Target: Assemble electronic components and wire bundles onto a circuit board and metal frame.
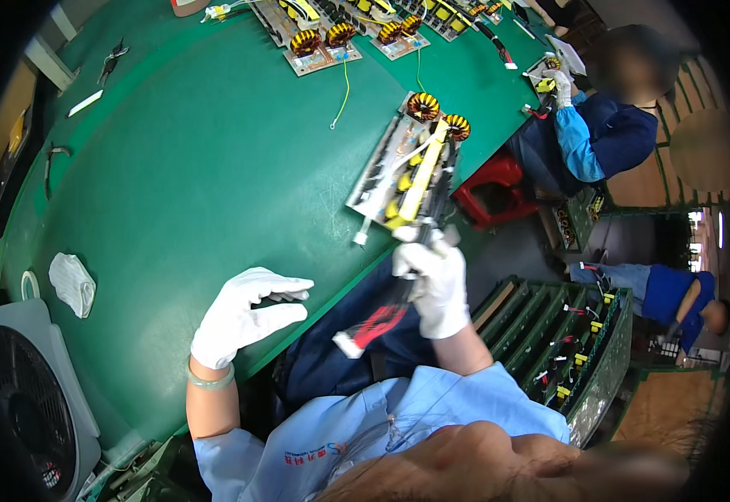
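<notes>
A power-supply circuit board [372, 186] with yellow-and-black ring coils and a yellow strip lies tilted near the right edge of the green table. At its near end my right hand [437, 289], in a white glove, is closed around the black cable bundle. Below the fingers hang red and black wires [379, 322] ending in a white connector. My left hand [248, 316], also gloved, hovers at the table's front edge, thumb and fingers apart with nothing between them.
Several similar boards [323, 52] stand along the table's far side. A white glove [73, 285] and a fan [34, 410] are at the left. A co-worker [595, 138] sits at the right near a red stool [495, 194]. A green slotted rack [541, 351] holds more boards.
</notes>
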`<action>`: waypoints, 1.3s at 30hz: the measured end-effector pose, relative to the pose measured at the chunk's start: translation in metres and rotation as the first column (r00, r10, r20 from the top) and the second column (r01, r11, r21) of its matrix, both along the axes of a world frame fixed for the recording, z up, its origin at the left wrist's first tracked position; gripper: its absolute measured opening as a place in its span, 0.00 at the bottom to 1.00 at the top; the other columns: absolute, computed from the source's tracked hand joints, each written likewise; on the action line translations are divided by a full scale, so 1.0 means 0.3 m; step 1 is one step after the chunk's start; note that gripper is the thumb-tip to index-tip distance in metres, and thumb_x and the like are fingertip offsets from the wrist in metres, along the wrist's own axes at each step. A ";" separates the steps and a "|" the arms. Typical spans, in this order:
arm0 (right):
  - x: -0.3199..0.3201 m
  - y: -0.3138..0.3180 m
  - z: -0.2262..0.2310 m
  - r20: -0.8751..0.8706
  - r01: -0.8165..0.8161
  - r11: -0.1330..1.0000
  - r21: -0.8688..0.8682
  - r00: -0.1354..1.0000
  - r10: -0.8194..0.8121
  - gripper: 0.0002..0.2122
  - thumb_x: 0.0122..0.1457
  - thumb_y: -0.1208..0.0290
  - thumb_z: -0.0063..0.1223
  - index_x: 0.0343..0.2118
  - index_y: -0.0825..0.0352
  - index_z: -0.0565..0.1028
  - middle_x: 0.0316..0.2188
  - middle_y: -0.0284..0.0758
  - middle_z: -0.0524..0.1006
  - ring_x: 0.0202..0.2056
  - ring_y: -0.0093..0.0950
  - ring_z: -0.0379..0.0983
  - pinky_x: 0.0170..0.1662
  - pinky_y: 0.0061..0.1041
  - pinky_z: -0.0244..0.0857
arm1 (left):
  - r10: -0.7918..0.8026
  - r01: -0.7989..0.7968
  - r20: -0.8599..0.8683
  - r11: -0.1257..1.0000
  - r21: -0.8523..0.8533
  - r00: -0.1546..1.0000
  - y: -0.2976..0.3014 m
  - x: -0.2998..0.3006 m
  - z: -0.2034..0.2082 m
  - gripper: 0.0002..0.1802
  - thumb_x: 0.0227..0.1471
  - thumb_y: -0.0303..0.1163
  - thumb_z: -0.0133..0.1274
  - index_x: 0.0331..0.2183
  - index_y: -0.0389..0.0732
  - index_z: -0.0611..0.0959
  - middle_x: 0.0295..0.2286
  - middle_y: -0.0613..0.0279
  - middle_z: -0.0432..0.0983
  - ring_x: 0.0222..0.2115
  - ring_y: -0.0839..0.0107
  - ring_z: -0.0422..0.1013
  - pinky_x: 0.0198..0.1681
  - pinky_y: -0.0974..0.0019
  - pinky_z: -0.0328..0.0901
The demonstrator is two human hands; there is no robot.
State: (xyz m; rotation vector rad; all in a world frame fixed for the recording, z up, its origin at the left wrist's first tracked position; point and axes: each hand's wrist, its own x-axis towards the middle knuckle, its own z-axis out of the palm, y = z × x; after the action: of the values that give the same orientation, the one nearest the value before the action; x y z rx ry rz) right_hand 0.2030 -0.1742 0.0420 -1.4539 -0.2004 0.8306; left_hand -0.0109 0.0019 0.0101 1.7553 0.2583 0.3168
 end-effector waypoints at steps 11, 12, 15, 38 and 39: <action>0.558 -0.364 0.283 0.452 0.106 0.805 -0.584 0.866 0.214 0.06 0.53 0.71 0.57 0.29 0.69 0.78 0.16 0.26 0.71 0.16 0.15 0.61 0.23 0.18 0.50 | 0.056 -0.056 0.010 0.997 0.058 0.998 0.007 0.009 0.005 0.20 0.45 0.31 0.69 0.43 0.41 0.86 0.32 0.62 0.83 0.30 0.71 0.75 0.34 0.69 0.70; 0.552 -0.376 0.271 0.452 0.105 0.748 -0.656 0.848 0.278 0.04 0.54 0.73 0.59 0.28 0.68 0.79 0.17 0.25 0.72 0.17 0.14 0.63 0.23 0.18 0.53 | 0.058 -0.057 0.000 0.996 0.064 0.998 0.008 0.008 0.008 0.20 0.45 0.31 0.69 0.43 0.41 0.86 0.32 0.62 0.83 0.30 0.71 0.75 0.34 0.69 0.70; 0.530 -0.436 0.177 0.423 0.048 0.710 -0.703 0.830 0.363 0.03 0.58 0.73 0.58 0.30 0.66 0.79 0.18 0.22 0.71 0.19 0.13 0.63 0.25 0.17 0.57 | 0.060 -0.058 -0.025 0.996 0.061 0.998 0.002 0.008 0.017 0.19 0.45 0.30 0.69 0.43 0.40 0.86 0.32 0.62 0.83 0.30 0.71 0.75 0.35 0.69 0.69; 1.234 -0.369 -0.068 0.830 0.367 0.771 -0.521 0.429 0.356 0.09 0.54 0.67 0.55 0.33 0.68 0.78 0.25 0.47 0.78 0.29 0.43 0.76 0.36 0.37 0.69 | 0.105 -0.134 -0.231 0.984 -0.115 0.967 0.023 0.040 0.028 0.18 0.49 0.25 0.64 0.45 0.38 0.85 0.35 0.62 0.82 0.32 0.77 0.74 0.36 0.73 0.67; 1.256 -0.338 -0.063 0.830 0.377 0.758 -0.532 0.406 0.381 0.10 0.54 0.66 0.55 0.33 0.67 0.78 0.25 0.47 0.78 0.29 0.43 0.76 0.36 0.37 0.69 | 0.105 -0.135 -0.240 0.985 -0.109 0.965 0.022 0.034 0.026 0.18 0.49 0.25 0.64 0.45 0.38 0.85 0.35 0.62 0.82 0.32 0.77 0.74 0.36 0.73 0.67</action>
State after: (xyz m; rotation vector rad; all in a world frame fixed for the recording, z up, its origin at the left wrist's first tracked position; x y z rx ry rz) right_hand 0.5798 -0.2757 0.0231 -2.5329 -0.8316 -0.1053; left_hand -0.0008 0.0086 0.0178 1.6558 0.5454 0.1761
